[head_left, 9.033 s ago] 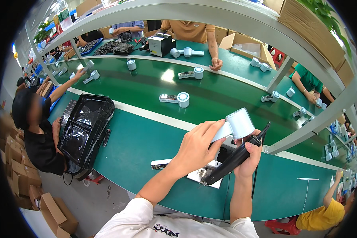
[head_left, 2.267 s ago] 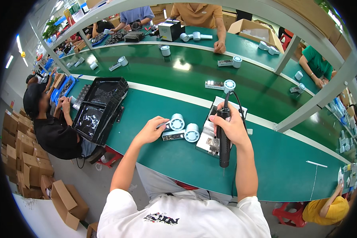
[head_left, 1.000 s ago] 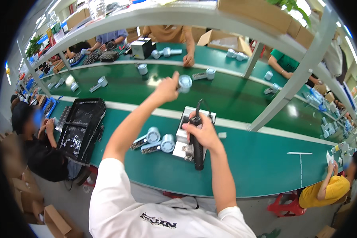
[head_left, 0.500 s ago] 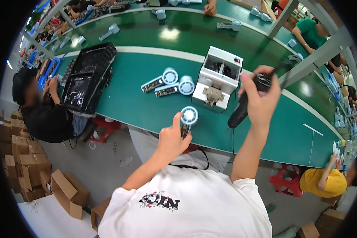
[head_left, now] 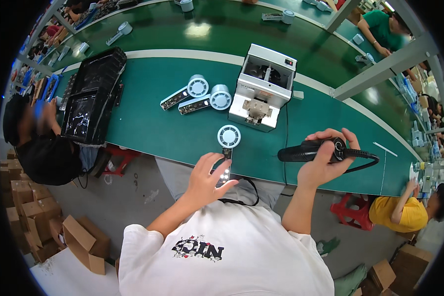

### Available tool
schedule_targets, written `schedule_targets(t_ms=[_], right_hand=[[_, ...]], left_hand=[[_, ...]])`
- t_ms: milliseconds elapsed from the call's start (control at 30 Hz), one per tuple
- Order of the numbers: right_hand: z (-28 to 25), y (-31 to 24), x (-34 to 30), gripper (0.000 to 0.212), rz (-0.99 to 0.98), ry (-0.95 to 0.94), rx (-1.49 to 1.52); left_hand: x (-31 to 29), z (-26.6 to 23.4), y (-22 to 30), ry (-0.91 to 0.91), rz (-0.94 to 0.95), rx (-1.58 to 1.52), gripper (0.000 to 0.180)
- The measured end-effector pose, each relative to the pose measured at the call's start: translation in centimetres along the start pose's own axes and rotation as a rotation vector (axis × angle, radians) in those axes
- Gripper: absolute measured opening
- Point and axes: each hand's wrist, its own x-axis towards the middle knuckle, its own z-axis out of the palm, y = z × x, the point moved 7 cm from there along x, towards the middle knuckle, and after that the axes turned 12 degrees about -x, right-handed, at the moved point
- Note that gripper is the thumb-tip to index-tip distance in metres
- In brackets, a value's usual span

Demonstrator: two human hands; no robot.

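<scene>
A handheld fan (head_left: 229, 136) with a pale blue round head lies near the front edge of the green bench. Its handle points toward me, with the circuit board exposed and small white lights glowing. Beside that handle is my left hand (head_left: 202, 178), fingers spread and thumb near the handle's lower end; whether it touches is hard to tell. My right hand (head_left: 322, 169) grips a black electric screwdriver (head_left: 301, 152) by its cable end, the tool lying nearly level above the bench with its tip to the left.
Two similar fans (head_left: 198, 86) lie farther back, left of a white screw-feeding machine (head_left: 261, 93). A black plastic-lined tray (head_left: 96, 93) stands at left. Beyond runs a green conveyor (head_left: 158, 32) carrying fan parts. Co-workers sit on both sides; a metal post (head_left: 375, 74) slants at right.
The screwdriver has swung from a steep tilt to nearly level and come lower. My left hand's fingers have spread from the fan, whose handle lights now show. The whole view has shifted slightly.
</scene>
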Motion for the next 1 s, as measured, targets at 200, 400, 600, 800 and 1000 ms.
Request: schedule_targets(t_ms=[200,400,600,800,1000], right_hand=[[1.0,2.0,-1.9,0.088,0.067,-0.135,0.088],[1.4,3.9,-3.3,0.095,0.116,-0.265,0.183],[2.2,4.7,-3.0,0.093,0.201,-0.404,0.162],[3.3,4.7,-2.7,0.086,0.187,-0.463,0.216],[4.9,0.8,0.4,0.094,0.177,-0.305,0.362]], left_hand=[[-0.4,0.8,-0.6,-0.106,0.144,0.056,0.059],[-0.3,1.2,-1.0,-0.140,0.173,0.063,0.059],[-0.6,1.5,-1.5,-0.120,0.192,0.080,0.058],[-1.4,1.5,-2.5,-0.036,0.234,0.035,0.060],[-0.8,1.9,-2.2,-0.049,0.285,0.045,0.060]])
